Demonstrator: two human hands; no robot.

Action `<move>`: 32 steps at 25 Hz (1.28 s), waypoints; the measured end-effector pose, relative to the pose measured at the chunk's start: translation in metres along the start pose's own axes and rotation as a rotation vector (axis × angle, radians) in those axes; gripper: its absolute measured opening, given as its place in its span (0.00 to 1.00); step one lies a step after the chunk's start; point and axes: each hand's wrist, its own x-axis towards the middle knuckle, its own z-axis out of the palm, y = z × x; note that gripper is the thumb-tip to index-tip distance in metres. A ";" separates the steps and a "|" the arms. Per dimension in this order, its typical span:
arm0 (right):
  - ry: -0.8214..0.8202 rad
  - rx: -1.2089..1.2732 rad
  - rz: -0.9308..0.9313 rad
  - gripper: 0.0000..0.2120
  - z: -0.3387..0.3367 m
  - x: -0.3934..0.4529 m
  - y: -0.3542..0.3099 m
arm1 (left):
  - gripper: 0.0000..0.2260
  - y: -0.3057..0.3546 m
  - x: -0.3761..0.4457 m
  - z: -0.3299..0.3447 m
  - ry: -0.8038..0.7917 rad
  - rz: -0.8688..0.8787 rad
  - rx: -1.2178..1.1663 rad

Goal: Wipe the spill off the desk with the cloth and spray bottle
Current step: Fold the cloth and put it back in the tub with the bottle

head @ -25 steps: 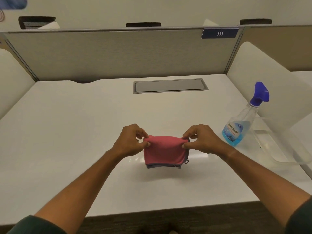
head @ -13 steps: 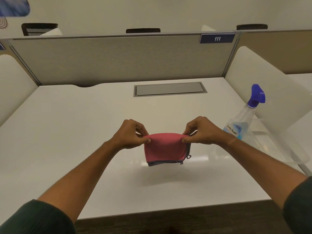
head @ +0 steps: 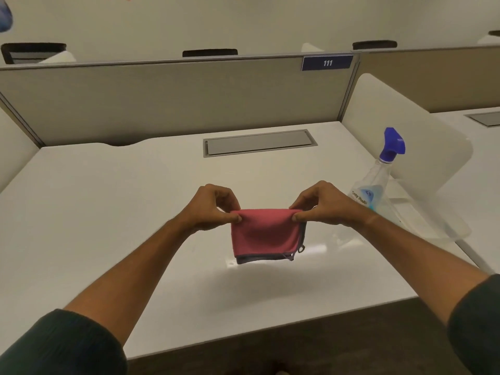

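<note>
A folded pink cloth (head: pixel 263 232) with a grey hem hangs above the white desk (head: pixel 108 212), held by its top corners. My left hand (head: pixel 209 208) pinches the left corner and my right hand (head: pixel 323 205) pinches the right corner. A clear spray bottle (head: pixel 374 182) with a blue trigger head and some blue liquid stands on the desk at the right, just past my right hand. I cannot make out a spill on the desk; only glare shows under the cloth.
A grey cable hatch (head: pixel 259 143) is set into the desk at the back. A beige partition (head: pixel 176 101) with a "111" tag closes the far side. A white rounded divider (head: pixel 405 147) stands on the right, behind the bottle.
Both hands have lifted the cloth off the desk, so it now hangs free. The camera has tilted up a little. The bottle has stayed put.
</note>
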 end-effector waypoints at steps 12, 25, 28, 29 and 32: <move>0.206 0.044 0.192 0.08 -0.009 -0.090 0.019 | 0.05 0.020 0.022 0.053 -0.186 0.113 -0.078; 0.297 -0.062 0.209 0.07 -0.083 -0.195 0.091 | 0.06 0.129 0.041 0.173 -0.177 0.128 0.069; 0.307 -0.067 0.195 0.07 -0.112 -0.217 0.114 | 0.06 0.156 0.052 0.206 -0.146 0.118 0.103; 0.318 -0.067 0.187 0.07 -0.124 -0.225 0.122 | 0.07 0.165 0.056 0.218 -0.130 0.115 0.108; 0.356 -0.090 0.167 0.08 -0.152 -0.237 0.140 | 0.06 0.186 0.072 0.246 -0.071 0.102 0.118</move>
